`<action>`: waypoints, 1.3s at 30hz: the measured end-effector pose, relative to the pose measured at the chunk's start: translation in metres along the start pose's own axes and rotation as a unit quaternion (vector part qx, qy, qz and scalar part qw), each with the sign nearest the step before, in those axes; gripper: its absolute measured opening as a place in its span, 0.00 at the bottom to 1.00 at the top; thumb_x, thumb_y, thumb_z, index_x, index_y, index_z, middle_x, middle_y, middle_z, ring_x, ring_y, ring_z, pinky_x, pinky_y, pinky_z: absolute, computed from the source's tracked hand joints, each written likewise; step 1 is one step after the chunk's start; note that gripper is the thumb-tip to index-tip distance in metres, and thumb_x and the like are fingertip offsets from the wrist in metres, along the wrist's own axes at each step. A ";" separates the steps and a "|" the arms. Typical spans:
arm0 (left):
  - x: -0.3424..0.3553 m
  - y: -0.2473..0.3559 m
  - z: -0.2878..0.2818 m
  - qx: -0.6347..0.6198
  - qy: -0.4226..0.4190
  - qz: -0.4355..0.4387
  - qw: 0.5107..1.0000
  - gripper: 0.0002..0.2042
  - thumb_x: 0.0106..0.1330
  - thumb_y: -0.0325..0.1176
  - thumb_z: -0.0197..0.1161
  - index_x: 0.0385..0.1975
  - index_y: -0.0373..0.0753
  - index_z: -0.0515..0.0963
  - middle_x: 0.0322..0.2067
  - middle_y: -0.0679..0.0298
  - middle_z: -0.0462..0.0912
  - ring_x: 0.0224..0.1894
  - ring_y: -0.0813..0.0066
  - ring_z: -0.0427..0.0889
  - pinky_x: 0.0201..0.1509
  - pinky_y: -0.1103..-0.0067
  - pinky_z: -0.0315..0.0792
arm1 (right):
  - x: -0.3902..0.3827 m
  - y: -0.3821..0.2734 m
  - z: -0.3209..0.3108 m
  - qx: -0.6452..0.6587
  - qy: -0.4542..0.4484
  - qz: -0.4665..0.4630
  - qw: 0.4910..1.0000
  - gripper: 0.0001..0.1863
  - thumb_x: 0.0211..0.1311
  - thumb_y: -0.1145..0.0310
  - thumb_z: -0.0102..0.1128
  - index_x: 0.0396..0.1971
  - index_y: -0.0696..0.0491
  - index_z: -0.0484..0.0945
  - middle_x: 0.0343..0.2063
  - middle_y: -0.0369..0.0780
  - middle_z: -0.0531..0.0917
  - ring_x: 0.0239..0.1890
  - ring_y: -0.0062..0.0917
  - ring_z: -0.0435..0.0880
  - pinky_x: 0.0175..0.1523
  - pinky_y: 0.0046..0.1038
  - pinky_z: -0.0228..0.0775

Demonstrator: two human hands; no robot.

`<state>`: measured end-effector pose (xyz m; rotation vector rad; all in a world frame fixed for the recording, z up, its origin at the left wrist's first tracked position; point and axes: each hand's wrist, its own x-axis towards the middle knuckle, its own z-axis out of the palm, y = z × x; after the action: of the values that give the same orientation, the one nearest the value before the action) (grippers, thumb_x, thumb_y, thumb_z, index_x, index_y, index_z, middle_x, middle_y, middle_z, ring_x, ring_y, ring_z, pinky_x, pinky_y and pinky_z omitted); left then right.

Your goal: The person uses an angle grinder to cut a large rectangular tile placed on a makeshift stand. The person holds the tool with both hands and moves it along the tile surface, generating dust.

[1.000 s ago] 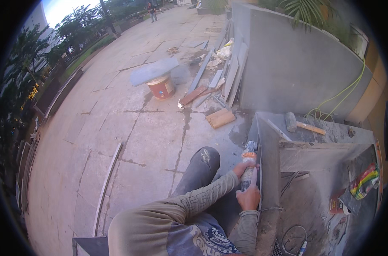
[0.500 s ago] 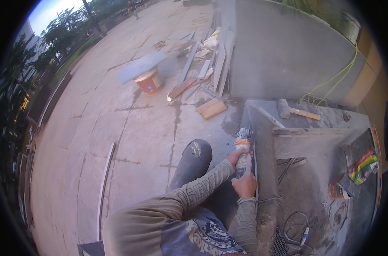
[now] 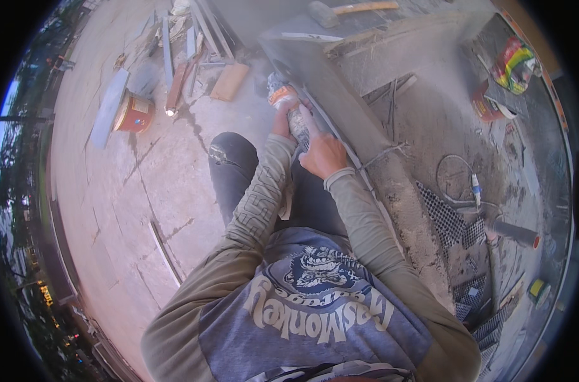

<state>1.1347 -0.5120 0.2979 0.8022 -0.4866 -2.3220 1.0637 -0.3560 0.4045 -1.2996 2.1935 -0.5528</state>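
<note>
Both of my hands are wrapped round a dust-coated angle grinder [image 3: 283,97] with an orange band near its head. My left hand [image 3: 281,122] grips it just behind the head, on the left side. Further back, my right hand [image 3: 323,155] closes round the body, its thumb stretched along the top. The grinder's head points away from me, close against the outer face of a grey slab-edged ledge [image 3: 350,89]. Pale dust blurs the head, so the disc and its exact contact cannot be made out.
A mallet [image 3: 324,14] lies on the ledge's far top. Inside the recess are a cable with a blue connector [image 3: 476,188], black mesh [image 3: 442,216] and a pipe [image 3: 517,233]. Left stand a red bucket [image 3: 134,113] with a leaning panel and several planks [image 3: 175,89].
My view has tilted down and turned, bringing my torso and more of the recess into sight. Both hands keep hold of the grinder beside the ledge.
</note>
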 end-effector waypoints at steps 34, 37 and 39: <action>-0.001 0.003 -0.005 0.003 -0.013 -0.008 1.000 0.22 0.74 0.42 0.63 0.60 0.34 0.73 0.48 0.52 0.88 0.45 0.58 0.90 0.53 0.62 0.88 | 0.002 0.000 0.005 0.013 0.018 -0.008 1.000 0.61 0.51 0.71 0.68 0.85 0.29 0.48 0.38 0.59 0.89 0.43 0.59 0.90 0.50 0.55 0.82; -0.003 0.003 -0.004 0.018 -0.016 0.002 1.000 0.22 0.74 0.42 0.63 0.61 0.34 0.73 0.48 0.52 0.88 0.46 0.58 0.90 0.54 0.62 0.88 | 0.000 0.000 0.006 0.008 0.019 -0.007 1.000 0.61 0.52 0.71 0.68 0.86 0.29 0.48 0.39 0.59 0.89 0.44 0.59 0.90 0.52 0.55 0.81; -0.007 0.001 -0.002 0.022 -0.011 0.008 1.000 0.23 0.74 0.41 0.63 0.61 0.33 0.72 0.49 0.52 0.88 0.47 0.57 0.90 0.54 0.61 0.88 | -0.004 0.001 0.004 0.015 0.014 -0.009 1.000 0.61 0.52 0.71 0.69 0.86 0.29 0.48 0.40 0.60 0.89 0.45 0.59 0.90 0.53 0.55 0.81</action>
<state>1.1407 -0.5082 0.3003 0.7901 -0.5531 -2.3146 1.0668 -0.3522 0.4020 -1.3040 2.1905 -0.6113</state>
